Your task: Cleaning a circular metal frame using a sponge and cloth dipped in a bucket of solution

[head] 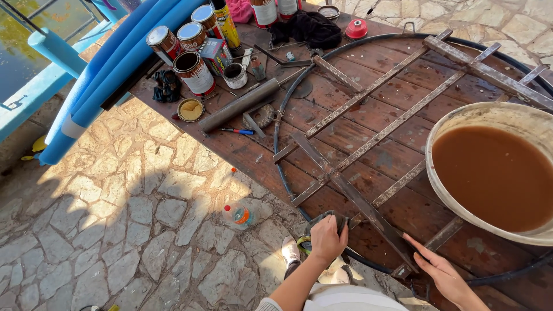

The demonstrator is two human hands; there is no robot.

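Your left hand (327, 238) closes over a dark rag (325, 217), pressing it onto a rusty flat bar (357, 198) at the near edge of the bench (242, 152). Your right hand (440, 270) lies open, fingers stretched and palm down, touching the far end of the same bar where it meets the black hoop (280, 161); it holds nothing.

The bar belongs to a metal frame (397, 118) of crossed strips set inside the hoop, lying flat on the dark brown bench. Just beyond your right hand, a pale tub (461, 115) of brown liquid (498, 175) rests on the frame.

Farther off, at the bench's left end, a grey pipe (239, 105) lies aslant beside a blue-and-red pen (236, 131). Beyond the pipe stands a cluster of paint tins (193, 72), one open, with a loose lid (190, 109) near it, a small white cup (234, 75) and a black glove (167, 85). A black cloth (308, 29) and a red cap (356, 28) sit at the far edge. Blue foam tubes (109, 69) lean along the bench's left side.

Below the bench, a plastic bottle (238, 215) lies on the stone paving (127, 219), and your shoe (291, 251) shows beside your left forearm.
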